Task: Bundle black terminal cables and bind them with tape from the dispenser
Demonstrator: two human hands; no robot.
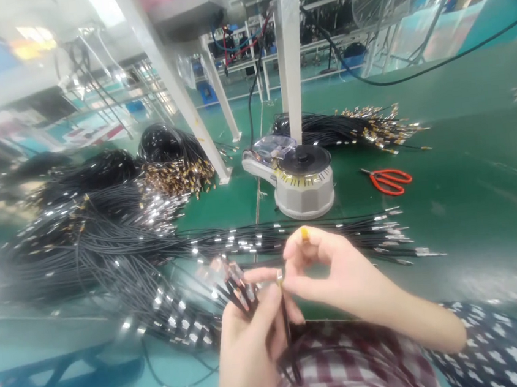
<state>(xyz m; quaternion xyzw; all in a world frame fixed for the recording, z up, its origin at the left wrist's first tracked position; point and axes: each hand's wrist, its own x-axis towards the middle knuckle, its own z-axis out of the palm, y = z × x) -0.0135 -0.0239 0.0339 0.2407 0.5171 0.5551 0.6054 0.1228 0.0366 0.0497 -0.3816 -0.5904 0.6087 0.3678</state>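
My left hand (255, 335) is closed around several black cables (238, 297), whose ends fan out above the fingers. One cable stands apart between its thumb and forefinger, with a small pale and yellow tip (279, 276). Close beside that tip is my right hand (326, 266), its thumb and forefinger brought near it. A small piece of yellow tape (305, 234) sits on a raised fingertip of the right hand. Behind the hands stands a white round tape dispenser (305, 195) with a black disc on top and yellow strips around its rim.
Red-handled scissors (391, 181) lie right of the dispenser on the green table (480, 195). Large bundles of black cable (104, 216) cover the left side. Another bundle (362, 127) lies behind, and a row of cables (359, 232) stretches under the hands. White posts (293, 60) rise at the back.
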